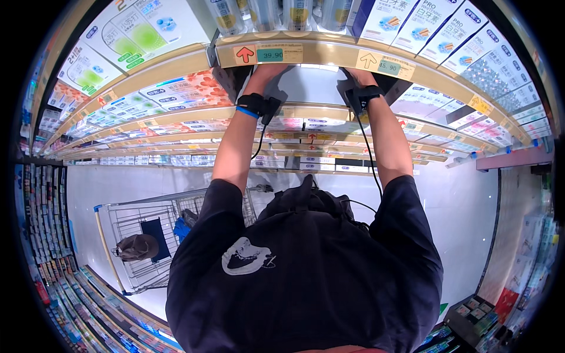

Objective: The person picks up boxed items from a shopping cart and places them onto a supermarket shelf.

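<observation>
Both my arms reach forward into a store shelf bay below the upper shelf's price rail. My left hand shows only near the wrist, at the left of a pale shelf surface; its fingers are hidden under the rail. At the right of that surface, my right hand is likewise mostly hidden. Whether either hand holds anything cannot be seen. Black straps with small cabled devices sit on both wrists. Boxed toothpaste lies left of my left hand, and pale boxes lie right of my right wrist.
Clear cylindrical packs and white toothpaste boxes stand on the upper shelf. More stocked shelves run below. A wire shopping cart with a cap is at the left. Other stocked shelves line the far left.
</observation>
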{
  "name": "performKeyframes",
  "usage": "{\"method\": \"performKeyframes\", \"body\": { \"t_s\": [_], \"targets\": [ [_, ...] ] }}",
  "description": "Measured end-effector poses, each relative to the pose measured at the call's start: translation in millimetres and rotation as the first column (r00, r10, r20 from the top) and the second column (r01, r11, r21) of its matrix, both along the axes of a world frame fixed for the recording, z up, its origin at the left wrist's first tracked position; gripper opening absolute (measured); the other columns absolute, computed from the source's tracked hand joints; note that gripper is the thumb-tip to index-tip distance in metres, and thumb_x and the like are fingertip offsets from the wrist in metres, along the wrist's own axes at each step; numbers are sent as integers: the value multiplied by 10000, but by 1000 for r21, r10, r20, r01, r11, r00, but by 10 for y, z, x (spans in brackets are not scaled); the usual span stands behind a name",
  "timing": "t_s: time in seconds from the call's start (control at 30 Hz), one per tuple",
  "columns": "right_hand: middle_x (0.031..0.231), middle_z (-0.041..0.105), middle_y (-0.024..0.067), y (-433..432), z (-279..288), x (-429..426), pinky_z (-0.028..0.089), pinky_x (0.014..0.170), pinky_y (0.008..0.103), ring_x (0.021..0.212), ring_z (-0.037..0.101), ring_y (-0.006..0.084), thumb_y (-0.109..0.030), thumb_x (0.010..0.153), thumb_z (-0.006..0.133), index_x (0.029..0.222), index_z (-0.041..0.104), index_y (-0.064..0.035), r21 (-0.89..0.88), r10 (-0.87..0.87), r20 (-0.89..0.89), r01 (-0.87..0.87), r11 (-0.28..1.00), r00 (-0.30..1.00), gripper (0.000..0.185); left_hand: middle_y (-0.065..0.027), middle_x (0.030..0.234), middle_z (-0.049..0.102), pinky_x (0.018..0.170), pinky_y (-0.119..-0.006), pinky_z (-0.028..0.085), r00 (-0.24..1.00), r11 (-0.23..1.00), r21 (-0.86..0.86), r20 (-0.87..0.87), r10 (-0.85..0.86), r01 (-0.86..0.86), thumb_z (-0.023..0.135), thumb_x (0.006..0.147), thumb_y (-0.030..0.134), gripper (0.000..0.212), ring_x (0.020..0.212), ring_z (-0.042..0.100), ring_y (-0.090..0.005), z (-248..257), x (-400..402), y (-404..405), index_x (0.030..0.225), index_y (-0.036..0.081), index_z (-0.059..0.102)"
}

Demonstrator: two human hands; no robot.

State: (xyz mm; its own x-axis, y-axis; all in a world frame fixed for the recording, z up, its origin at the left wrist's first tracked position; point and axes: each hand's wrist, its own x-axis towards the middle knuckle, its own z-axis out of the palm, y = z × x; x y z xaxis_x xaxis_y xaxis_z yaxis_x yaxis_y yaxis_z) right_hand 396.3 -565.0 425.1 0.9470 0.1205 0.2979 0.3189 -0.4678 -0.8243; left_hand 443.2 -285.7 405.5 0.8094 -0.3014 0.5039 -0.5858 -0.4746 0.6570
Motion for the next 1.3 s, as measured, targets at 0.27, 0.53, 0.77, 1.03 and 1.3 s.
{"method": "performKeyframes", "body": {
  "t_s": [0.27, 0.53, 0.77, 1.03, 1.3],
  "targets": [
    [1226, 675, 94, -24, 24, 27, 518, 937, 353, 1104, 625, 206, -267, 889, 786, 1243, 650, -7, 36, 55, -79, -53, 998, 995, 459, -135, 1184, 694, 978, -449, 474, 940, 967, 174, 315, 127, -188, 648, 924, 270, 294, 1128, 626, -341, -89, 202, -184, 1150, 90, 698],
    [1223, 674, 92, 95, 56, 275, 517, 935, 353, 1105, 621, 202, -265, 895, 782, 1241, 653, -4, 98, 178, -129, -166, 981, 976, 452, -206, 1439, 516, 1150, -452, 348, 989, 995, -35, 112, 92, -89, 737, 873, 385, 636, 1367, 439, -392, 1, -80, 26, 1390, 73, 534],
    [1412, 499, 215, 24, 151, -1011, 453, 1031, 388, 1262, 526, 274, -306, 948, 727, 1435, 445, 19, -221, -186, 70, 197, 955, 980, 649, -222, 1320, 563, 1032, -409, 451, 992, 952, -297, 81, 101, -73, 651, 955, 175, 494, 1225, 559, -390, 376, -2354, 474, 1393, 25, 479],
    [992, 685, 73, 1063, 71, -1701, 514, 849, 279, 937, 652, 139, -161, 1019, 606, 1121, 649, 10, -165, 411, -416, -512, 843, 811, 204, -55, 1012, 700, 834, -314, 532, 709, 888, -420, -683, -174, -187, 649, 993, 212, 216, 937, 641, -113, -454, -4281, 2098, 1086, 17, 672],
    [1044, 667, 115, 3837, -949, -2404, 523, 839, 276, 961, 652, 154, -125, 987, 629, 1212, 580, -8, 340, 750, -659, -866, 367, 59, 259, -197, 1046, 712, 837, -401, 559, 95, 550, 289, -818, 567, -784, 789, 822, 431, 534, 968, 703, -308, -2509, -5454, 3223, 1119, 8, 654]
  ]
}}
